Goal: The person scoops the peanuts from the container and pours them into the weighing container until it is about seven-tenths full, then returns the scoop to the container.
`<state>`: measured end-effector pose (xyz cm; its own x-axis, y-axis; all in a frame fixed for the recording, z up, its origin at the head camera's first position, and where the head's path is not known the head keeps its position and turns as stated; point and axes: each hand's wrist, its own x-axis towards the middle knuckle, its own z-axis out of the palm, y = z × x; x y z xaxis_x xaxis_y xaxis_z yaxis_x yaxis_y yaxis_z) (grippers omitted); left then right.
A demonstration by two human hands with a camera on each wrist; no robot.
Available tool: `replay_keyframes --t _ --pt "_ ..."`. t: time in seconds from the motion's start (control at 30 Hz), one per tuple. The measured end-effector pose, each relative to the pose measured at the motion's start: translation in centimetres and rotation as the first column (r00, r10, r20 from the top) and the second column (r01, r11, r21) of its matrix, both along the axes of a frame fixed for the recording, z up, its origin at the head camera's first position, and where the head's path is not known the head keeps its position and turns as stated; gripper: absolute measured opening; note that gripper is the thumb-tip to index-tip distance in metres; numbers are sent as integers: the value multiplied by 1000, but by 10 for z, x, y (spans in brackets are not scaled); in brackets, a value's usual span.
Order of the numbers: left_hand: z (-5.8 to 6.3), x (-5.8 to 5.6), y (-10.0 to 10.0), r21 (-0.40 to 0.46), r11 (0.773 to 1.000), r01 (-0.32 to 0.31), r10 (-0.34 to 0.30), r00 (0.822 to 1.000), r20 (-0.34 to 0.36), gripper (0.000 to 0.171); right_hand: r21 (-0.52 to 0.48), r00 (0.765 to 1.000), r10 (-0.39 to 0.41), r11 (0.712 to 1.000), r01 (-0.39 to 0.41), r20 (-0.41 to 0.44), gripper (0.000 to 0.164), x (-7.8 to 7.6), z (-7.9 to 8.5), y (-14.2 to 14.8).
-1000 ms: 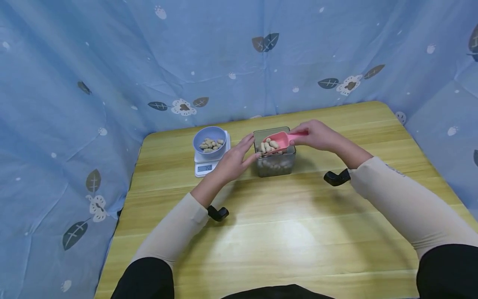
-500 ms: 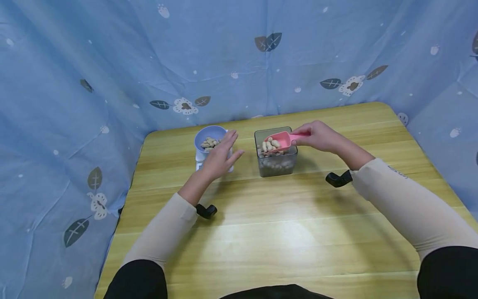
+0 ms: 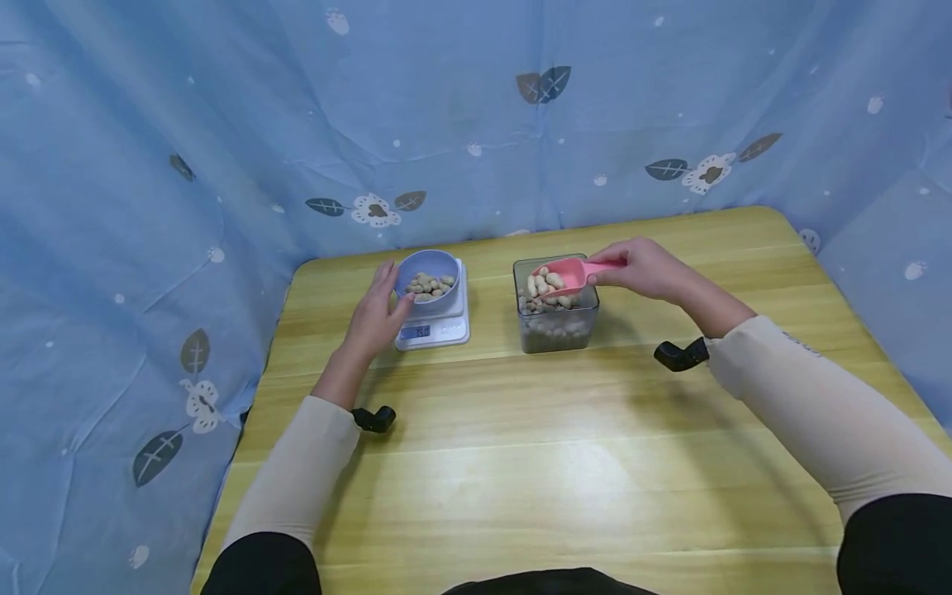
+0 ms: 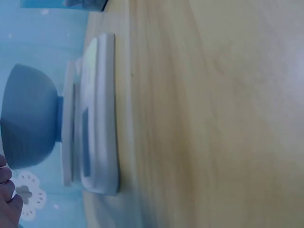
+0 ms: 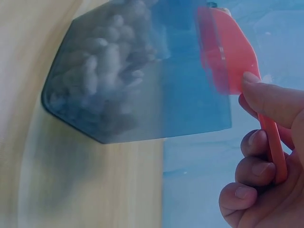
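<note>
My right hand (image 3: pixel 643 266) grips the handle of a pink scoop (image 3: pixel 574 273), its thumb laid along the top in the right wrist view. Peanuts fill the scoop, which is held over the mouth of a clear grey square container (image 3: pixel 556 337) with more peanuts inside. On the left, a blue bowl (image 3: pixel 427 263) with several peanuts (image 3: pixel 430 286) stands on a white kitchen scale (image 3: pixel 449 329). My left hand (image 3: pixel 373 316) is at the bowl's left side, fingers extended and thumb apart. In the left wrist view, its fingertips (image 4: pixel 4 175) appear right by the bowl's rim.
The scale's small display (image 3: pixel 414 332) is lit and faces me. All of this stands toward the back of a wooden table (image 3: pixel 535 463). A blue patterned curtain (image 3: pixel 461 99) hangs behind and at both sides. Black mounts (image 3: pixel 680 356) stick out from both wrists.
My left hand has moved left from the container, passing in front of the scale, to the bowl's left side. The right hand keeps the filled scoop over the container, nearly still.
</note>
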<state>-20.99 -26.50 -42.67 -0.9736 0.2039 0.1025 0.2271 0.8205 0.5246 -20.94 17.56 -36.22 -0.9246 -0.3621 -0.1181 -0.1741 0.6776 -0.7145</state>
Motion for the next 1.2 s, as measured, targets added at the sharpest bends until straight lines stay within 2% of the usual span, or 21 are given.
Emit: replay_keyframes --t 0.27,0.53,0.7,0.83,1.03,1.2 --pt "-5 -2 -5 0 999 -39 39 998 39 71 -18 1000 -9 1000 10 14 48 -6 20 -8" --pt "-6 -1 -4 6 998 -62 62 996 68 72 -48 1000 26 999 -25 14 51 -25 35 -48" --pt "-7 0 -3 -1 999 -53 53 996 65 72 -87 998 55 995 -53 12 48 -36 32 -82" --pt "-9 2 -2 2 999 -48 48 997 53 71 -72 997 76 994 -76 -7 45 -41 26 -109" --pt "-11 6 -2 18 999 -47 47 998 38 71 6 996 78 997 -77 -39 37 -47 18 -137" --pt "-13 8 -3 12 999 -51 51 998 32 71 92 994 80 993 -73 -72 35 -45 14 -153"
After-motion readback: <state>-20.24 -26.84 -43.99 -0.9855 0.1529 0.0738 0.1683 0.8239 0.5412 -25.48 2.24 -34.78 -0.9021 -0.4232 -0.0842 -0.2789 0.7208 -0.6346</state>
